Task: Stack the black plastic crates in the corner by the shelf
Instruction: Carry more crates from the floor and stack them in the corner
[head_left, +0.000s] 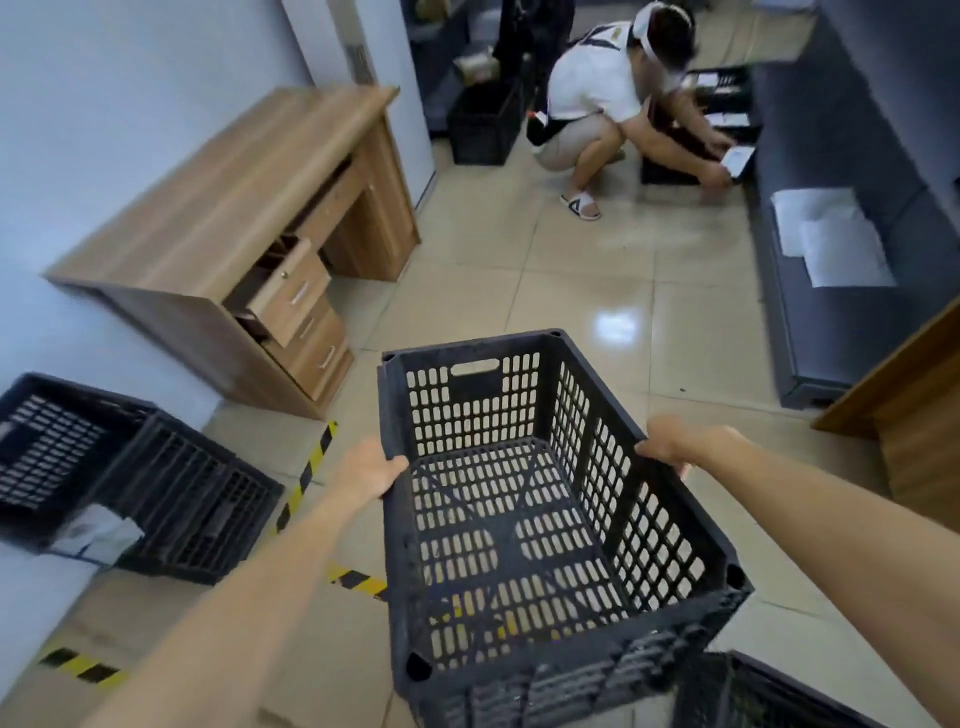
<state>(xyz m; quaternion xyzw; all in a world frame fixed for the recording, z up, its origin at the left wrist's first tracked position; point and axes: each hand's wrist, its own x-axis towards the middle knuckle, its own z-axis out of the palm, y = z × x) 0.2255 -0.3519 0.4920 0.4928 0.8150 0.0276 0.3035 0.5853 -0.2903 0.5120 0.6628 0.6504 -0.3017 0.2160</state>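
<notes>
Crate: I see a black crate (524, 499) held up over the tiled floor (597, 291).
Left hand (371, 470): it grips the crate's left rim.
Right hand (675, 447): it grips the right rim.
Other crates (130, 478): low on the left by the wall.

Even, bright indoor light is filling the room, apparently coming from overhead. A hard white glare patch is shining off the glossy floor tiles (615, 325) right of centre. Shadows are staying soft and faint. The wide-angle lens is bending straight lines toward the frame edges, stretching the desk (218, 218) at left and the forearms at the bottom. Motion blur is smearing the lower corners and the left edge, and the crouching person (613, 104) at upper right is looking soft.
</notes>
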